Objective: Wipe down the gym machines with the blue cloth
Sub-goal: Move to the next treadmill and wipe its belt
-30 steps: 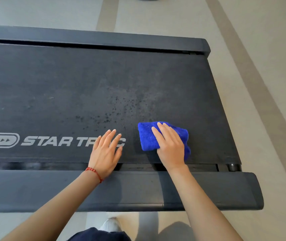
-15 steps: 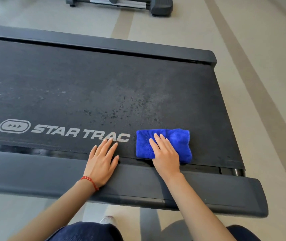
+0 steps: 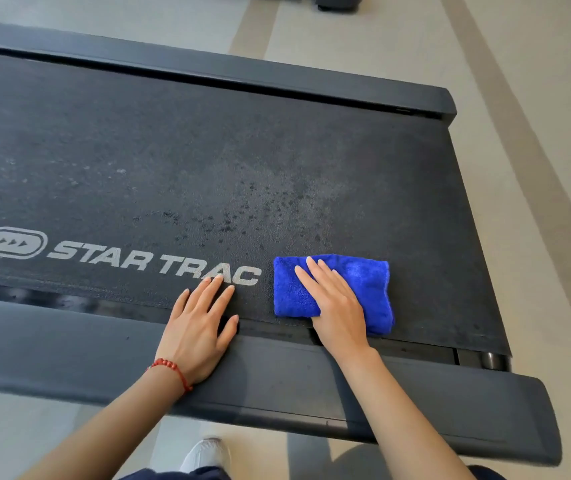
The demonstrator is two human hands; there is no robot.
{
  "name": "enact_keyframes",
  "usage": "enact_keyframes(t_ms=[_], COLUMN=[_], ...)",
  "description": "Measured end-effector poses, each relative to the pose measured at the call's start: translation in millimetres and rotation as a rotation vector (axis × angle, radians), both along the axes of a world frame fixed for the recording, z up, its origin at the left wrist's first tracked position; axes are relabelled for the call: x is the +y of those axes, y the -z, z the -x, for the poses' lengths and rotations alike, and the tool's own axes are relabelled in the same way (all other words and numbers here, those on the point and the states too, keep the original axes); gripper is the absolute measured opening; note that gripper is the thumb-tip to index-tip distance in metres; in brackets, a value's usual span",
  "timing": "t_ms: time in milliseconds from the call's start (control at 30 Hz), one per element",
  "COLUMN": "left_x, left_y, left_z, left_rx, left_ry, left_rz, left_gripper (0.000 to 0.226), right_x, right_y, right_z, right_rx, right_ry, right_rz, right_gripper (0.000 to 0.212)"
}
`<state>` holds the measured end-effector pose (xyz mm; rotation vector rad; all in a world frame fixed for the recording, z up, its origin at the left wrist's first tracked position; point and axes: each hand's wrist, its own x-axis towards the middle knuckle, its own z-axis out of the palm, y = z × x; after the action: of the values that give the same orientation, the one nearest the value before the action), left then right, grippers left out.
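Note:
A folded blue cloth (image 3: 360,282) lies on the black treadmill belt (image 3: 208,168), near the belt's near edge and just right of the white STAR TRAC lettering (image 3: 152,261). My right hand (image 3: 336,303) presses flat on the cloth with straight fingers. My left hand (image 3: 199,323), with a red bead bracelet at the wrist, rests flat across the belt edge and the near side rail (image 3: 69,344), fingertips touching the last letters. Dark damp specks dot the belt above the cloth.
The far side rail (image 3: 277,76) borders the belt at the back. The belt's end roller (image 3: 490,360) shows at the right end. Beige striped floor (image 3: 537,168) surrounds the machine. Part of another machine's base (image 3: 337,1) sits at the top. A white shoe (image 3: 206,453) is below.
Both hands and the cloth slid toward the belt's near edge; my left hand uncovered the lettering and now rests partly on the side rail. The view shifted slightly.

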<state>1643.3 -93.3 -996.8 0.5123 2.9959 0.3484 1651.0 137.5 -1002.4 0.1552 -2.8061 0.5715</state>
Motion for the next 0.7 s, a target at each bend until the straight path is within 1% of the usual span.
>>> enact_keyframes(t_ms=[133, 433, 567, 700], left_x=[0.1, -0.4, 0.3, 1.3], left_y=[0.5, 2.9, 2.3, 2.5], left_z=[0.5, 0.1, -0.4, -0.1], left_rx=[0.013, 0.013, 0.026, 0.032], left_ry=[0.01, 0.005, 0.008, 0.011], left_rz=[-0.006, 0.018, 0.017, 0.021], left_gripper=[0.056, 0.056, 0.056, 0.056], right_x=[4.1, 7.6, 11.5, 20.4], right_y=[5.1, 15.0, 15.8, 13.3], right_z=[12.5, 28.5, 40.8, 81.2], right_rx=[0.011, 0.089, 0.074, 0.02], right_ry=[0.004, -0.022, -0.044, -0.034], right_rz=[0.079, 0.06, 0.064, 0.099], right_gripper=[0.076, 0.074, 0.072, 0.07])
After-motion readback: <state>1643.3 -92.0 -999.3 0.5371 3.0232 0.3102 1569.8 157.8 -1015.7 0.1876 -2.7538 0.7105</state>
